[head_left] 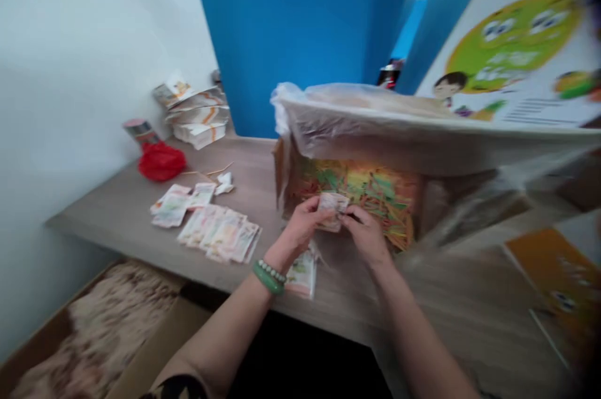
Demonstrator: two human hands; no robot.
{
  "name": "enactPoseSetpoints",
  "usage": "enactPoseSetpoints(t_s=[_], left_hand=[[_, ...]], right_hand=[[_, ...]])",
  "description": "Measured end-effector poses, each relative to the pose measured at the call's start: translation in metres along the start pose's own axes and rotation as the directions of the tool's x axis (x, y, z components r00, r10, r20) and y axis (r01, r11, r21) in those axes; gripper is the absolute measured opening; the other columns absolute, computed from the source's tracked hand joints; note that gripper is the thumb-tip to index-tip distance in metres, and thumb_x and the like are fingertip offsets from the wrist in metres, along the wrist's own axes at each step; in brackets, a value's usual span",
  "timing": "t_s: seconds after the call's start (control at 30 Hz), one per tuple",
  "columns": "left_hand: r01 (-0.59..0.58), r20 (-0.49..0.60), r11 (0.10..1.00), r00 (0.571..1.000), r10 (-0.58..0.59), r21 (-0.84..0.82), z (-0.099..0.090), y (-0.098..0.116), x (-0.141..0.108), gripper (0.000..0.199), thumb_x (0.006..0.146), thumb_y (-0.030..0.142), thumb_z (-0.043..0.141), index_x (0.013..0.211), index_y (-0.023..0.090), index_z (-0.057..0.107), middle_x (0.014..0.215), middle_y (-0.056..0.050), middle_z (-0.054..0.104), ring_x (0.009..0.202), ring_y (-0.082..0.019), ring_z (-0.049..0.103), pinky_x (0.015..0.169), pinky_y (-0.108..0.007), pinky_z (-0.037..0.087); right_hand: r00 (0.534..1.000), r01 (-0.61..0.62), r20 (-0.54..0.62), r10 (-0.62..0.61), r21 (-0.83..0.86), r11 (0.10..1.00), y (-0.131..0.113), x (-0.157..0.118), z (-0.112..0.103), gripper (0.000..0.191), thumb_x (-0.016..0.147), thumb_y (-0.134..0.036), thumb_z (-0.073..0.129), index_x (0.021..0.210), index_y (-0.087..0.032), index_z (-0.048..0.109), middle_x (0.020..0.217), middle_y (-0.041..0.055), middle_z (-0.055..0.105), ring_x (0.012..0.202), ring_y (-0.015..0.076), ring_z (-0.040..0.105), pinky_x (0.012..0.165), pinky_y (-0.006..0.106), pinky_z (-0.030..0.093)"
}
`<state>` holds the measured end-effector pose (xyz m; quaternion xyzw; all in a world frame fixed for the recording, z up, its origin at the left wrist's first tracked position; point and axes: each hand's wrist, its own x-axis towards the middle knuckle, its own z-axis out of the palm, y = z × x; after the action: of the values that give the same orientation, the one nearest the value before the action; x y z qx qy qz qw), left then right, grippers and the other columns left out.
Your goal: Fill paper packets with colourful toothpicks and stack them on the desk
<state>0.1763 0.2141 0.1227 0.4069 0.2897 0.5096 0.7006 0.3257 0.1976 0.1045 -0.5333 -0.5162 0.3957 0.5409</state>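
Observation:
A small printed packet (332, 211) is held up in front of the opening of a cardboard box (280, 176). My left hand (304, 222) pinches its left side, and my right hand (364, 230) has its fingers closed at its right edge. Inside the box lie many thin orange and green strips (385, 205). Under my left wrist, which wears a green bangle and beads, similar packets (301, 274) rest on the table. To the left, a row of overlapping packets (220, 233) lies beside a smaller pile (173, 206).
A red plastic bag (161, 161), a can (139, 131) and stacked white cartons (200, 117) stand at the back left of the table (117, 198). Clear plastic (328, 123) drapes over the box. An open carton (103, 330) of pale pieces sits below, left.

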Motion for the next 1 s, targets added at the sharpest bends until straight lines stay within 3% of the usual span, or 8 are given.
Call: enactPoseSetpoints(t_s=[0.17,0.33,0.53,0.6,0.67,0.8,0.9,1.0], left_hand=[[0.028,-0.021,0.987,0.999,-0.025,0.16,-0.019,0.011,-0.042,0.04,0.065,0.047,0.084,0.085,0.013,0.075,0.078,-0.005,0.066,0.072,-0.016,0.055,0.072,-0.03,0.043],[-0.157,-0.117,0.906,0.969,0.218,0.394,-0.041,0.041,-0.094,0.019,0.075,0.036,0.075,0.08,0.018,0.077,0.086,-0.006,0.067,0.089,-0.019,0.058,0.08,-0.031,0.043],[-0.003,-0.442,0.914,0.875,0.198,0.405,-0.1,0.06,-0.114,0.022,0.067,0.038,0.074,0.068,0.018,0.066,0.064,0.001,0.055,0.062,-0.014,0.046,0.062,-0.028,0.035],[0.032,-0.44,0.776,0.838,0.323,0.63,-0.123,0.06,-0.11,0.025,0.078,0.041,0.064,0.068,0.018,0.065,0.068,-0.002,0.056,0.068,-0.017,0.05,0.068,-0.03,0.039],[0.168,-0.387,0.455,0.806,0.447,0.874,-0.142,0.059,-0.103,0.032,0.089,0.04,0.053,0.071,0.017,0.068,0.081,-0.008,0.062,0.08,-0.022,0.055,0.076,-0.036,0.041],[0.468,-0.34,-0.121,0.775,0.533,0.875,-0.159,0.056,-0.091,0.032,0.095,0.037,0.05,0.103,0.018,0.075,0.131,-0.02,0.057,0.112,-0.039,0.052,0.091,-0.052,0.04],[0.497,-0.292,-0.218,0.752,0.591,0.84,-0.153,0.054,-0.095,0.041,0.096,0.036,0.05,0.129,0.018,0.064,0.143,-0.022,0.049,0.118,-0.042,0.05,0.095,-0.057,0.038],[0.414,-0.225,-0.168,0.743,0.631,0.895,-0.137,0.046,-0.11,0.041,0.097,0.034,0.047,0.129,0.015,0.064,0.142,-0.021,0.05,0.118,-0.039,0.052,0.099,-0.055,0.039]], right_hand=[[0.993,0.018,0.119,-0.016,-0.018,1.0,-0.006,-0.03,0.022,0.018,0.071,-0.04,0.067,0.07,-0.022,0.065,0.071,-0.0004,0.061,0.071,0.0172,0.052,0.069,0.03,0.04],[0.951,-0.019,0.309,0.024,-0.022,1.0,-0.023,-0.07,0.064,0.013,0.073,-0.035,0.063,0.071,-0.022,0.063,0.069,-0.0014,0.059,0.071,0.0168,0.053,0.068,0.029,0.04],[0.897,0.082,0.437,0.065,-0.309,0.947,-0.02,-0.103,0.083,0.012,0.081,-0.023,0.052,0.082,-0.023,0.064,0.08,0.0002,0.066,0.077,0.0167,0.059,0.073,0.029,0.043],[0.936,0.116,0.333,0.113,-0.598,0.793,-0.015,-0.11,0.08,0.02,0.09,-0.024,0.045,0.086,-0.022,0.065,0.092,0.0053,0.07,0.085,0.0193,0.062,0.078,0.032,0.043],[0.961,0.083,0.213,0.175,-0.829,0.553,-0.01,-0.113,0.078,0.027,0.096,-0.031,0.042,0.095,-0.019,0.066,0.104,0.013,0.07,0.094,0.0243,0.064,0.083,0.036,0.044],[0.959,0.022,0.112,0.262,-0.946,0.325,-0.002,-0.111,0.079,0.042,0.095,-0.045,0.049,0.113,-0.009,0.062,0.114,0.0224,0.067,0.107,0.033,0.063,0.09,0.043,0.044],[0.952,-0.027,0.091,0.293,-0.926,0.376,0.004,-0.106,0.079,0.04,0.092,-0.041,0.051,0.115,-0.01,0.061,0.117,0.0209,0.066,0.109,0.0328,0.062,0.09,0.042,0.044],[0.951,-0.097,0.054,0.305,-0.884,0.457,0.01,-0.104,0.074,0.026,0.093,-0.031,0.047,0.108,-0.016,0.062,0.112,0.0141,0.069,0.104,0.0273,0.065,0.084,0.036,0.044]])
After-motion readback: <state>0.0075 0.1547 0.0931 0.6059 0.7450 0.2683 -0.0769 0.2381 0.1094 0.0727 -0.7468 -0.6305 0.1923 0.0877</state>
